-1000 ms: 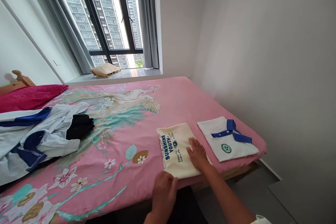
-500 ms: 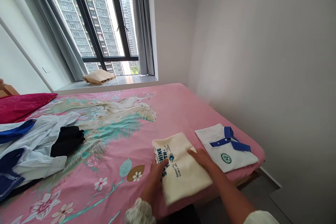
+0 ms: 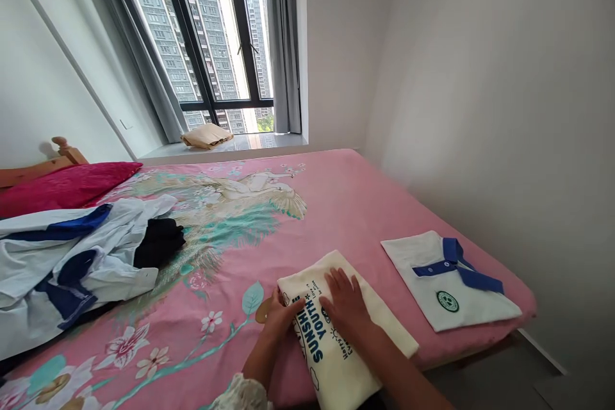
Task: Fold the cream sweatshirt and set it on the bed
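Leftmost, I log a magenta velvet-looking pillow [image 3: 62, 182] against the wooden headboard, and just below it a loose heap of white and navy-blue garments [image 3: 57, 269] with a crumpled black cloth item [image 3: 158, 243] touching its right edge. All lie on the pink bedsheet printed with flowers and a white bird [image 3: 336, 205]. Further back, on the window sill, sits a flat tan cushion [image 3: 206, 136]. Near the bed's front edge I note my left hand [image 3: 281, 317], fingers curled onto the left border of the folded cream T-shirt with blue lettering [image 3: 336, 378]; how far under the cloth they go, I cannot tell. That shirt lies on the sheet at the near edge of the bed, its near corner hanging past the mattress. My right hand [image 3: 346, 307] rests on top of it, palm down, flat, fingers spread and gripping nothing. To the right, well apart from the cream shirt, lies a folded white polo shirt with blue collar and round green badge [image 3: 446, 288], close to the bed's right corner beside the plain wall.
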Demonstrator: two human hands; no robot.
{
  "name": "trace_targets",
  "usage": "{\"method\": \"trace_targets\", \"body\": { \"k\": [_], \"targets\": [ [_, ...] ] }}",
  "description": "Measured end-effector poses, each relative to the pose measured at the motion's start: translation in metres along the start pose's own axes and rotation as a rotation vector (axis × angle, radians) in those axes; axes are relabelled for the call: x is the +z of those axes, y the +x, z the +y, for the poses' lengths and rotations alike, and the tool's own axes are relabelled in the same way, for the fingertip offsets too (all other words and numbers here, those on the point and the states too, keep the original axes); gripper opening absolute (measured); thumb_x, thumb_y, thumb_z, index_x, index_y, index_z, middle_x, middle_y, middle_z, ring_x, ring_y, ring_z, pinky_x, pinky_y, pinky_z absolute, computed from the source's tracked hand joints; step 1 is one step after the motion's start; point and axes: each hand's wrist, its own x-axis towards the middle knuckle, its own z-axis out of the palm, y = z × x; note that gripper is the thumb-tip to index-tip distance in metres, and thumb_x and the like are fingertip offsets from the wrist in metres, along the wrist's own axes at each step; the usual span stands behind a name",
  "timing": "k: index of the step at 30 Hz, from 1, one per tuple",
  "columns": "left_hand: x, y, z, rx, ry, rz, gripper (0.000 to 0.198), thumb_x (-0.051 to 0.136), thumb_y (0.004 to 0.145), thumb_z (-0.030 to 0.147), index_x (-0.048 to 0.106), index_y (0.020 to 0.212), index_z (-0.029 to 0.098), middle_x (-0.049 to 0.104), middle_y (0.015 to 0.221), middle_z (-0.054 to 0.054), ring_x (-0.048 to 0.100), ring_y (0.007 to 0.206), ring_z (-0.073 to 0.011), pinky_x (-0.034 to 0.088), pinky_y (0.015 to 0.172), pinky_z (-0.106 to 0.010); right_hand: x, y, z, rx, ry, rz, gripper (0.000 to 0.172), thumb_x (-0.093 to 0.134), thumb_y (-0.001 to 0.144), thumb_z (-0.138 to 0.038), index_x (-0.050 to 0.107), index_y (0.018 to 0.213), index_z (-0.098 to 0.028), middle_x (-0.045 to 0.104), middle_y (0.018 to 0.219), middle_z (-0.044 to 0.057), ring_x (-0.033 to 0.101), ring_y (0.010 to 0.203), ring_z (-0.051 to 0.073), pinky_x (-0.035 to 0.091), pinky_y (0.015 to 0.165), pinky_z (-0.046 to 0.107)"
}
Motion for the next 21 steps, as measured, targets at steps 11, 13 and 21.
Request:
{"method": "trace_targets", "body": {
  "k": [11, 13, 21],
  "targets": [
    [-0.020, -0.018, -0.020, -0.306, -0.110, -0.110, 0.051, 0.063, 0.071, 0.054, 0.056, 0.106, 0.019, 0.069, 0.089, -0.010, 0.067, 0.070, -0.0221, 0.054, 0.061, -0.037, 0.018, -0.009, 0.000, 0.036, -0.013, -0.029, 0.057, 0.018, 0.094, -0.050, 0.028, 0.143, -0.023, 0.015, 0.152, 0.004, 0.005, 0.141, 0.022, -0.006, 0.112, 0.049],
    [-0.016, -0.030, -0.027, -0.378, -0.208, -0.276, 0.048, 0.055, 0.075, 0.056, 0.059, 0.105, 0.019, 0.070, 0.086, -0.010, 0.067, 0.070, -0.0229, 0.054, 0.062, -0.036, 0.019, -0.011, 0.000, 0.023, 0.007, -0.005, 0.054, 0.019, 0.094, -0.049, 0.031, 0.142, -0.025, 0.019, 0.152, 0.003, 0.007, 0.141, 0.022, -0.005, 0.112, 0.049],
    [0.063, -0.060, -0.015, -0.010, -0.310, -0.444, 0.036, 0.056, 0.078, 0.042, 0.067, 0.098, 0.013, 0.070, 0.101, -0.009, 0.061, 0.102, -0.0252, 0.046, 0.095, -0.036, 0.013, -0.015, 0.010, 0.099, 0.264, 0.221, 0.049, 0.011, 0.097, -0.037, 0.035, 0.139, -0.026, 0.036, 0.145, 0.004, 0.024, 0.137, 0.020, 0.014, 0.112, 0.052]
  ]
}}
